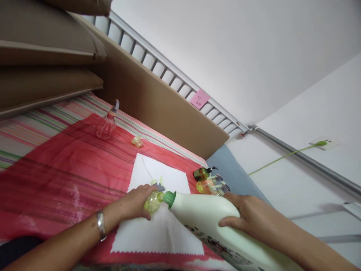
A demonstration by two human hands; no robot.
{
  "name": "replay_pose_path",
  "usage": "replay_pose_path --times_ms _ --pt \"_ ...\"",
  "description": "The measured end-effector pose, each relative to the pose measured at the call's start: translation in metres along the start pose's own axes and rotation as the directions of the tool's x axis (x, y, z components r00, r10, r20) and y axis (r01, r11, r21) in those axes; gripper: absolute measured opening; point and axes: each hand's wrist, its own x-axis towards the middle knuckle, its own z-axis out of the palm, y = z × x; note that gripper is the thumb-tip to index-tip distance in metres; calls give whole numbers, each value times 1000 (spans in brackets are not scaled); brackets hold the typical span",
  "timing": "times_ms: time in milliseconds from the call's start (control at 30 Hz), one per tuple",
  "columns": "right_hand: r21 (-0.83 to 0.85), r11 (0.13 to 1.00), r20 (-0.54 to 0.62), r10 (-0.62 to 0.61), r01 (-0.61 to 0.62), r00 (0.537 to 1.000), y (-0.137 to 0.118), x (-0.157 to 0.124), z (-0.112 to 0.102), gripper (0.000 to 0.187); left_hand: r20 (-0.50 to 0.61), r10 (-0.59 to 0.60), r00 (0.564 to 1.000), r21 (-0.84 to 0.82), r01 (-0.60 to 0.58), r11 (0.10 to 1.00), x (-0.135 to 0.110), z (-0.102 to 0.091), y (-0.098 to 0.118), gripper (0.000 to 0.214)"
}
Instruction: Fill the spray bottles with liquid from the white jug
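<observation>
We see a large white bottle [208,220] with a green neck tipped on its side over the white cloth [163,177], its mouth against a small yellow-tinted bottle [153,201]. We cannot tell how full either one is. Just right of the cloth lies a cluster of small spray bottles [210,180]. Well beyond the cloth stands a clear spray bottle [106,126], with a small cap [137,141] between it and the cloth.

Our left hand [135,203] is curled shut around the small bottle on the cloth. Our right hand [248,214] wraps its fingers over the big bottle's body.

The cloth lies on a red sheet [70,169] over a striped bed [34,128]. Beyond the cloth are a brown board [158,109], a pink note [199,99] and a white wall [225,45].
</observation>
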Motion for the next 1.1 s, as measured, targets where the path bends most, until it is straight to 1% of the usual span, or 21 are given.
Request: replay_pose_path --times_ms 333,500,633,867,1100 --pt "-23 1000 20 16 -16 1000 -2 0 -3 38 -7 4 1000 16 -4 1000 -1 1 0 91" --pt "-14 1000 7 16 -16 1000 -3 1 -4 44 -14 16 1000 15 -16 1000 0 2 0 92" --pt "10 1000 14 -1 0 1000 -3 0 -4 45 -20 20 1000 6 -20 1000 1 3 -2 91" --pt "-9 1000 31 12 -11 999 -2 0 -3 48 -50 21 999 -20 -22 1000 1 5 -6 90" --pt "-23 1000 32 14 -13 999 0 0 -2 51 -62 14 998 -30 -16 999 0 5 -4 88"
